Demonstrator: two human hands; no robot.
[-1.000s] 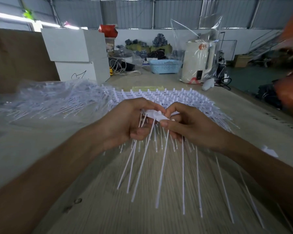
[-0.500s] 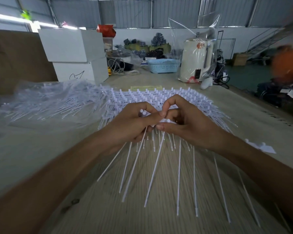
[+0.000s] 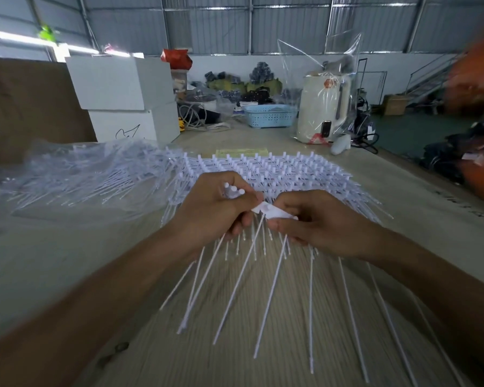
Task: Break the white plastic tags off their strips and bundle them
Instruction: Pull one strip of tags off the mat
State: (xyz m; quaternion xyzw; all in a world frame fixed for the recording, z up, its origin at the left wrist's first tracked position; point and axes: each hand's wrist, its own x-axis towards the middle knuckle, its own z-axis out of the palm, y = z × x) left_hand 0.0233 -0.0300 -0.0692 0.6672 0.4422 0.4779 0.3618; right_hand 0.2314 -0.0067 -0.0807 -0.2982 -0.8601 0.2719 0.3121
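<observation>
A wide pile of white plastic tag strips point(image 3: 277, 169) lies across the wooden table point(image 3: 67, 269), long thin tails pointing toward me. My left hand point(image 3: 215, 208) grips a small bundle of broken-off tags point(image 3: 232, 189), their round heads sticking up above the fingers and their tails hanging below. My right hand point(image 3: 313, 219) pinches the white strip point(image 3: 274, 212) from which several tags hang. The two hands almost touch at the strip's left end.
A clear plastic bag with more tags point(image 3: 76, 174) lies at the left. Two stacked white boxes point(image 3: 129, 99), a blue basket point(image 3: 268, 115) and a bagged white appliance point(image 3: 322, 113) stand at the back. A yellow-green pad point(image 3: 241, 152) lies behind the pile.
My hands dropped a little and drew slightly apart. The tag heads now stand up above my left fingers, and the strip shows between the two hands.
</observation>
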